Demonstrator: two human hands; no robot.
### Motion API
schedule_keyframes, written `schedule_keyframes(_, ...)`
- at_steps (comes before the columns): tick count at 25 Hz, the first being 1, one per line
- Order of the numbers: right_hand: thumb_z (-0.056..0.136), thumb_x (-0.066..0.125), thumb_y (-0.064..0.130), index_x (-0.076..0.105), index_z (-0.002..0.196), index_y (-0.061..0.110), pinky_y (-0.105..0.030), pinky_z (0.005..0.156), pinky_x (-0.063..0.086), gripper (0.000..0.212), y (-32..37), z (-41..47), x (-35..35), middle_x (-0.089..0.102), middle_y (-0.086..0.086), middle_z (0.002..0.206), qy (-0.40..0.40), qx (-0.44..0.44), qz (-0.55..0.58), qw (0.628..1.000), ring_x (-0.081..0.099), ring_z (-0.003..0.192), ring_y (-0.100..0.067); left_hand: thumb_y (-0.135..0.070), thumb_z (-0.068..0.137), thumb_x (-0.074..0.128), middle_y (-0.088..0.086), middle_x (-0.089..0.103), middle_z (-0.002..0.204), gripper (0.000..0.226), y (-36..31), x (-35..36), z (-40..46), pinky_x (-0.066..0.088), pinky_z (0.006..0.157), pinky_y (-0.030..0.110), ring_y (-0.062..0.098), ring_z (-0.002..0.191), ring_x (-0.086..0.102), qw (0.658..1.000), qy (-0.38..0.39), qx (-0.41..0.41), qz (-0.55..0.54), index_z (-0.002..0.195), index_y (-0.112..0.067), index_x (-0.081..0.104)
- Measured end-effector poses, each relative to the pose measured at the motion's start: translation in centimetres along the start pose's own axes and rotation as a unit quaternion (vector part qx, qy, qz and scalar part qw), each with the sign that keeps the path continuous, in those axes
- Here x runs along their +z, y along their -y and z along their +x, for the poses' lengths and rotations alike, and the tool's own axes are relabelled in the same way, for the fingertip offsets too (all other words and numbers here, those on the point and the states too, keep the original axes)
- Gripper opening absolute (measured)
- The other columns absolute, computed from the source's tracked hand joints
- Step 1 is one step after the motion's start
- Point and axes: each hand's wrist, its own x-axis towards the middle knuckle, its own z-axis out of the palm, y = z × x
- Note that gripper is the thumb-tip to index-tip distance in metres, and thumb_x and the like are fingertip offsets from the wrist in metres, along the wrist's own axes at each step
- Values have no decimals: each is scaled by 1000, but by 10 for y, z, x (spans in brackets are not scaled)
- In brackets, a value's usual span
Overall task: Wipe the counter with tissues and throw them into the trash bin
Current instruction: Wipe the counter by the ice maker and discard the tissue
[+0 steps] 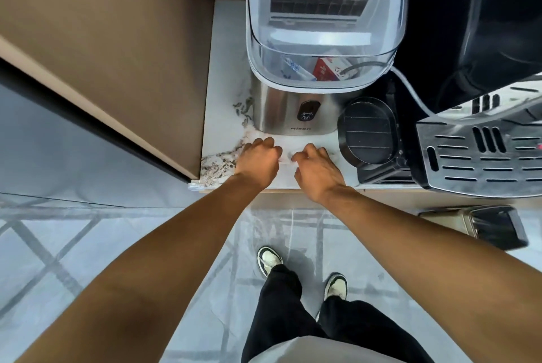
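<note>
Both my hands rest on the white marble counter (223,128) just in front of the ice maker. My left hand (258,162) is curled, knuckles up, over a white tissue (285,157) that shows only as a small crumpled patch between the hands. My right hand (316,170) is beside it, fingers bent and pinching the same tissue from the right. Most of the tissue is hidden under my fingers. A trash bin (495,226) with a dark lid stands on the floor to the lower right, below the counter edge.
A steel ice maker (293,110) with a clear lid stands right behind my hands. A black round appliance (368,131) and a steel coffee machine tray (481,157) are on the right. A brown cabinet wall (117,55) bounds the counter's left side. My feet stand on grey floor tiles.
</note>
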Motion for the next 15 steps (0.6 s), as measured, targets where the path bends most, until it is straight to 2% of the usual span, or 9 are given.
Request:
schedule_keyframes(3,94,47,8,57,123,12,-44,98,46,31,-8,-8,8,48,-9,122,-2,25,36,999,44,118,-29,-12,91,53,11,60,111,23,-2,9,-12,50,86,42,34,105,58,1000,-4,6,-25,110,-10,66)
schedule_keyframes(6,92,48,3,60,119,14,-38,99,45,31,-14,-17,16,49,-8,122,-3,34,75,997,51,113,-29,-13,91,53,12,62,108,20,-6,15,-24,50,81,41,34,99,61,998,-3,14,-56,105,-8,66)
schedule_keyframes(10,88,55,3,65,110,16,-32,92,46,28,-19,-33,23,55,-10,117,15,23,113,993,59,105,-30,-14,92,53,12,61,105,16,-22,23,-37,50,74,40,36,94,62,998,2,1,-65,100,-6,65)
schedule_keyframes(15,84,63,7,72,99,18,-30,90,51,21,-41,-69,25,65,-8,106,3,39,170,985,64,97,-24,-15,91,54,14,63,103,17,-57,30,-51,51,77,40,37,92,62,997,16,7,-75,99,-6,66)
